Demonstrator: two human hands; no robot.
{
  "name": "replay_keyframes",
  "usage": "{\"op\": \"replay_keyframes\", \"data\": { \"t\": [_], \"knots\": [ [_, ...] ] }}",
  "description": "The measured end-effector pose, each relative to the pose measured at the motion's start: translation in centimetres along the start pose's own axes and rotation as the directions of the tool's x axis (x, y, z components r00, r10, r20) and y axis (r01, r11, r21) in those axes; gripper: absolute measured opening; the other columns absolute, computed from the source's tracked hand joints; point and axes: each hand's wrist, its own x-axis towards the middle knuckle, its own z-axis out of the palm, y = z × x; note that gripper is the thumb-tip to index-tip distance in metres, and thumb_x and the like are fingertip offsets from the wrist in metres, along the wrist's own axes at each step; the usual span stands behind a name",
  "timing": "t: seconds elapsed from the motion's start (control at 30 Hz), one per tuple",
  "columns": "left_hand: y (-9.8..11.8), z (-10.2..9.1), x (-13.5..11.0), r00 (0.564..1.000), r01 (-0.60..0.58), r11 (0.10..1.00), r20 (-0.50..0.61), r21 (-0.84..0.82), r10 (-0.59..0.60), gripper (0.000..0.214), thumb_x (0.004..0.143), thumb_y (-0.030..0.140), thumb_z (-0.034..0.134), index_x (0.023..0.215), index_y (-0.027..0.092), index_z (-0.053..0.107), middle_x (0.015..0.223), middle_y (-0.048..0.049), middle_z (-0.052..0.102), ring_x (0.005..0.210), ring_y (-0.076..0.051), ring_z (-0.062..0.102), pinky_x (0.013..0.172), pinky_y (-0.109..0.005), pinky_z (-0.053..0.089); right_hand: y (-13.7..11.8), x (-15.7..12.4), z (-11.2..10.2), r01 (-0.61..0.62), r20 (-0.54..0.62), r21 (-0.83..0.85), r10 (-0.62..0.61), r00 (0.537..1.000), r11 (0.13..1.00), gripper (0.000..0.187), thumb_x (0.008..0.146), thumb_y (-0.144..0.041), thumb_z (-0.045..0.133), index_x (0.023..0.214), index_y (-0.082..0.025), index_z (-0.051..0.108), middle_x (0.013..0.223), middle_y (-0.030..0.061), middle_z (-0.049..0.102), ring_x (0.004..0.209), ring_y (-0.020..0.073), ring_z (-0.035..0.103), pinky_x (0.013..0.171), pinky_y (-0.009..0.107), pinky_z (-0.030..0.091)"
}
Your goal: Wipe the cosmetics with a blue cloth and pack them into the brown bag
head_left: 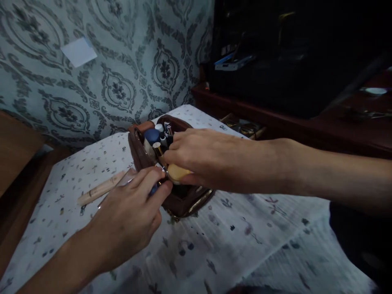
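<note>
A brown zip-up makeup bag (137,153) stands open on the patterned cloth, full of cosmetics. Inside it are a round blue lid (152,135), a white cap (159,127) and a tube with a gold cap (157,147). My right hand (205,159) reaches into the bag from the right, its fingers closed on a rounded yellow item (177,173). At the bag's near left edge, my left hand (128,220) has thumb and fingers pinched together; a bit of blue shows there, but what they grip is unclear. Beside that hand lies a slim beige tube (99,190).
The white patterned cloth (220,245) covers the surface under the bag. Patterned wallpaper (122,81) rises behind, with a white paper (79,52) on it. A dark screen (284,53) stands at the right, above a red-brown wooden cabinet (241,108) and a drawer (260,132) with items inside.
</note>
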Motion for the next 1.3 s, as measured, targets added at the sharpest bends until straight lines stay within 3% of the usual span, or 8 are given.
{"op": "replay_keyframes", "data": {
  "t": [0.2,0.37,0.57,0.7,0.83,1.07,1.2,1.3],
  "knots": [
    [0.8,1.6,-1.1,0.979,0.026,0.996,-0.205,0.086,-0.008,0.031,0.090,0.008,0.050,0.119,0.007,0.061,0.122,-0.0186,0.063,0.126,-0.033,0.058,0.098,-0.044,0.053,-0.6,0.7,1.7,0.051,0.125,0.121,-0.066,0.990,0.991,0.012,0.092,-0.015,0.062,0.083,-0.013,0.071,0.074,0.0039,0.065,0.068,0.0151,0.056,0.063,0.028,0.035],
    [0.6,2.2,-1.7,0.967,-0.004,0.998,-0.255,0.057,0.019,0.036,0.088,0.005,0.052,0.124,0.004,0.059,0.129,-0.0218,0.062,0.131,-0.036,0.055,0.103,-0.047,0.051,-0.6,1.8,2.3,-0.054,0.201,0.165,0.020,0.979,0.985,0.008,0.086,-0.014,0.065,0.087,-0.013,0.072,0.069,0.0025,0.064,0.061,0.0134,0.053,0.055,0.028,0.027],
    [0.6,2.4,-1.8,0.965,0.004,0.998,-0.261,0.065,0.013,0.035,0.089,0.003,0.051,0.123,0.006,0.059,0.131,-0.0227,0.062,0.133,-0.036,0.055,0.103,-0.054,0.053,-0.9,2.3,1.7,-0.170,0.381,0.230,0.072,0.922,0.958,0.016,0.084,-0.010,0.064,0.097,-0.011,0.072,0.078,0.0040,0.068,0.065,0.0133,0.055,0.056,0.026,0.031],
    [0.8,2.4,-1.6,0.965,0.011,0.997,-0.261,0.074,0.009,0.033,0.090,0.004,0.051,0.122,0.006,0.059,0.129,-0.0226,0.064,0.131,-0.036,0.057,0.098,-0.050,0.057,-1.2,2.3,1.5,-0.178,0.360,0.217,0.090,0.929,0.960,0.014,0.081,-0.004,0.065,0.092,-0.010,0.071,0.085,0.0066,0.068,0.073,0.0150,0.058,0.060,0.025,0.035],
    [0.9,2.3,-1.6,0.963,0.014,0.997,-0.268,0.073,0.006,0.033,0.090,0.004,0.051,0.122,0.005,0.059,0.129,-0.0231,0.065,0.131,-0.036,0.057,0.095,-0.046,0.059,-1.4,2.3,1.7,-0.167,0.341,0.245,0.076,0.937,0.955,0.015,0.079,0.002,0.061,0.083,-0.010,0.069,0.077,0.0045,0.065,0.071,0.0139,0.056,0.061,0.025,0.036],
    [1.1,2.4,-1.9,0.958,0.048,0.999,-0.283,-0.013,-0.050,0.036,0.091,0.007,0.052,0.127,0.005,0.057,0.135,-0.0219,0.063,0.136,-0.033,0.054,0.109,-0.049,0.050,-0.7,1.5,1.2,-0.210,0.324,0.333,0.098,0.941,0.919,0.009,0.085,-0.007,0.062,0.089,-0.010,0.070,0.076,0.0022,0.066,0.065,0.0120,0.054,0.058,0.025,0.037],
    [1.1,2.5,-2.4,0.947,0.071,0.993,-0.306,-0.093,-0.097,0.038,0.089,0.005,0.055,0.127,0.005,0.055,0.136,-0.0218,0.063,0.140,-0.029,0.050,0.114,-0.044,0.046,-0.3,0.6,0.0,-0.210,0.224,0.320,0.142,0.964,0.924,0.021,0.087,-0.002,0.058,0.096,-0.013,0.073,0.081,0.0021,0.069,0.073,0.0124,0.060,0.065,0.023,0.040],
    [1.1,2.7,-3.1,0.936,0.103,0.988,-0.325,-0.116,-0.136,0.039,0.088,0.003,0.056,0.127,0.008,0.056,0.137,-0.0205,0.062,0.141,-0.026,0.049,0.115,-0.041,0.045,-0.3,0.2,-0.5,-0.290,0.220,0.275,0.233,0.947,0.917,0.029,0.087,0.001,0.054,0.100,-0.015,0.074,0.081,0.0024,0.071,0.076,0.0140,0.063,0.065,0.023,0.040]
  ]
}}
